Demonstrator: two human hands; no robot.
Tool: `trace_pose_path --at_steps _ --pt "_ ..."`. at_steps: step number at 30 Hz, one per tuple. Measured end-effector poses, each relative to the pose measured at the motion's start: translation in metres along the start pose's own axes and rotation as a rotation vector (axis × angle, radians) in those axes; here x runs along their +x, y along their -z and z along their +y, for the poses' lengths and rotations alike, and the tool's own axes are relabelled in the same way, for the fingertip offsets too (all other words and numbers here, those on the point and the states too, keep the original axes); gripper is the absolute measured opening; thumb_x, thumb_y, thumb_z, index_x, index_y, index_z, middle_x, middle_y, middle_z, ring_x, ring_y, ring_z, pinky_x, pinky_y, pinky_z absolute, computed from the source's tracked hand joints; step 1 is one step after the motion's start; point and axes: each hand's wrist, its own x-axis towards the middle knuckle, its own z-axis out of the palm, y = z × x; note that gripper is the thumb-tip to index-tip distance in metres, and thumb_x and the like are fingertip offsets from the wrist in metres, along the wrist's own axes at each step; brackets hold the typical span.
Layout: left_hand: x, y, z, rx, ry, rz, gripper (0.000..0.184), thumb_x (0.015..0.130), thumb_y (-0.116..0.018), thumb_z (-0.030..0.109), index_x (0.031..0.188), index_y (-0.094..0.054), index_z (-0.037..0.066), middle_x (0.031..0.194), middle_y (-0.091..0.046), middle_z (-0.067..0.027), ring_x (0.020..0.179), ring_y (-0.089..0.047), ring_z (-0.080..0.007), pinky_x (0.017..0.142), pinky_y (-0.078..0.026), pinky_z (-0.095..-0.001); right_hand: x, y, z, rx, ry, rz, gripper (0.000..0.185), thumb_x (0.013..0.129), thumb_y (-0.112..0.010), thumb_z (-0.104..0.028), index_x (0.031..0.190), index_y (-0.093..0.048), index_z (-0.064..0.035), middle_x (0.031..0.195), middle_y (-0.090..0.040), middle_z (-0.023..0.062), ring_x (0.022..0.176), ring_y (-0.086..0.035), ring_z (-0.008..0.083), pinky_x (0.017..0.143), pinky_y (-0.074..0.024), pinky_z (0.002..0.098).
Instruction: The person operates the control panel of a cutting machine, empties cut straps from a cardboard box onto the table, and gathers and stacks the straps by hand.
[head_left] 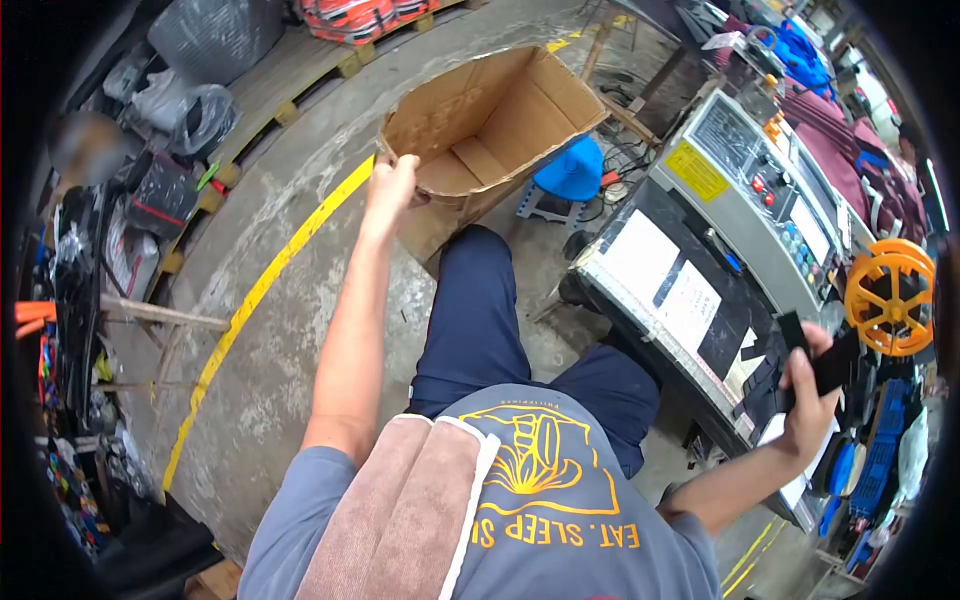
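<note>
My left hand (392,190) is closed on the near left rim of an open cardboard box (490,130), which stands tilted on the floor beyond my knees. Inside the box, the brown walls and bottom flaps show. On the right, my right hand (808,395) holds black strap pieces (835,362) between thumb and fingers, over the edge of the work table. More black pieces (765,385) lie on the table below that hand.
A grey machine (755,180) with buttons stands on the black-topped table (640,300). An orange reel (890,297) is at the right. Behind the box is a blue stool (570,172). Pallets (270,100) and wrapped goods line the left, beside a yellow floor line (270,270).
</note>
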Motion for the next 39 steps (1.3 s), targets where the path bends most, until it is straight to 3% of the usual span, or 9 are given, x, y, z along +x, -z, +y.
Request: trace_pose_path --at_steps 4,7,11,15,20,23,31,33,39 --pt "0.011 -0.079 0.035 0.144 -0.089 0.036 0.115 0.096 -0.068 0.030 0.176 0.006 -0.005 0.137 -0.065 -0.0334 0.085 -0.079 -0.0349 0.069 -0.069 -0.0448 -0.040 0.030 0.018 -0.014 -0.095 0.107 0.038 0.102 -0.076 -0.012 0.137 -0.068 0.0030 0.109 -0.069 0.0037 0.080 -0.056 0.0074 0.073 -0.0449 0.0235" --pt "0.077 -0.129 -0.002 0.331 -0.220 0.103 0.119 0.097 -0.064 0.024 0.175 0.021 -0.001 0.132 -0.068 -0.0327 0.087 -0.079 -0.0362 0.072 -0.069 -0.0475 -0.056 0.040 0.020 -0.063 -0.156 0.213 0.039 0.103 -0.077 -0.013 0.137 -0.067 0.0034 0.107 -0.068 0.0030 0.080 -0.055 0.0080 0.073 -0.0449 0.0246" --pt "0.092 -0.116 0.028 0.200 -0.185 0.079 0.115 0.096 -0.062 0.022 0.173 0.021 -0.001 0.122 -0.072 -0.0301 0.088 -0.079 -0.0364 0.073 -0.070 -0.0491 -0.072 0.060 0.027 -0.108 -0.205 0.308 0.040 0.105 -0.077 -0.015 0.139 -0.066 0.0031 0.108 -0.068 0.0025 0.082 -0.056 0.0084 0.075 -0.0462 0.0256" --pt "0.051 -0.094 0.084 -0.119 -0.012 0.026 0.063 0.095 -0.063 0.020 0.147 -0.029 0.005 0.129 -0.068 -0.0299 0.093 -0.081 -0.0426 0.070 -0.073 -0.0527 -0.077 0.073 0.048 -0.130 -0.266 0.283 0.039 0.105 -0.077 -0.018 0.138 -0.068 0.0016 0.104 -0.068 0.0000 0.083 -0.056 0.0076 0.076 -0.0463 0.0256" --pt "0.038 -0.155 0.074 -0.252 -0.105 0.008 0.073 0.090 -0.067 0.018 0.151 -0.030 0.005 0.125 -0.068 -0.0259 0.089 -0.080 -0.0393 0.065 -0.072 -0.0481 -0.069 0.073 0.063 -0.216 -0.293 0.297 0.037 0.105 -0.078 -0.013 0.139 -0.070 -0.0001 0.103 -0.066 -0.0017 0.086 -0.057 0.0067 0.078 -0.0469 0.0249" --pt "0.032 -0.211 0.054 -0.251 -0.089 0.010 0.087 0.092 -0.067 0.022 0.160 -0.016 0.006 0.150 -0.052 -0.0297 0.110 -0.075 -0.0417 0.071 -0.071 -0.0501 -0.064 0.070 0.060 -0.195 -0.302 0.255 0.038 0.105 -0.079 -0.013 0.139 -0.070 -0.0011 0.104 -0.066 -0.0021 0.085 -0.057 0.0066 0.077 -0.0465 0.0247" --pt "0.055 -0.311 -0.020 -0.051 0.081 -0.138 0.130 0.094 -0.069 0.026 0.173 0.033 0.009 0.151 -0.056 -0.0343 0.095 -0.077 -0.0353 0.069 -0.068 -0.0452 -0.082 0.077 0.059 -0.206 -0.331 0.272 0.040 0.105 -0.081 -0.016 0.141 -0.069 -0.0007 0.106 -0.069 -0.0016 0.087 -0.058 0.0064 0.079 -0.0468 0.0247" --pt "0.019 -0.289 0.008 -0.191 0.205 -0.258 0.133 0.095 -0.071 0.034 0.172 0.033 0.005 0.164 -0.047 -0.0385 0.109 -0.076 -0.0407 0.076 -0.068 -0.0501 -0.087 0.080 0.059 -0.228 -0.336 0.295 0.042 0.105 -0.081 -0.018 0.141 -0.069 0.0000 0.110 -0.069 -0.0010 0.090 -0.059 0.0071 0.082 -0.0475 0.0257" --pt "0.009 -0.263 0.021 -0.135 0.293 -0.441 0.146 0.094 -0.082 0.056 0.175 0.029 0.008 0.151 -0.056 -0.0344 0.082 -0.076 -0.0311 0.065 -0.064 -0.0422 -0.081 0.081 0.044 -0.301 -0.419 0.317 0.046 0.105 -0.083 -0.024 0.141 -0.069 0.0014 0.116 -0.070 0.0018 0.098 -0.060 0.0083 0.088 -0.0486 0.0266"
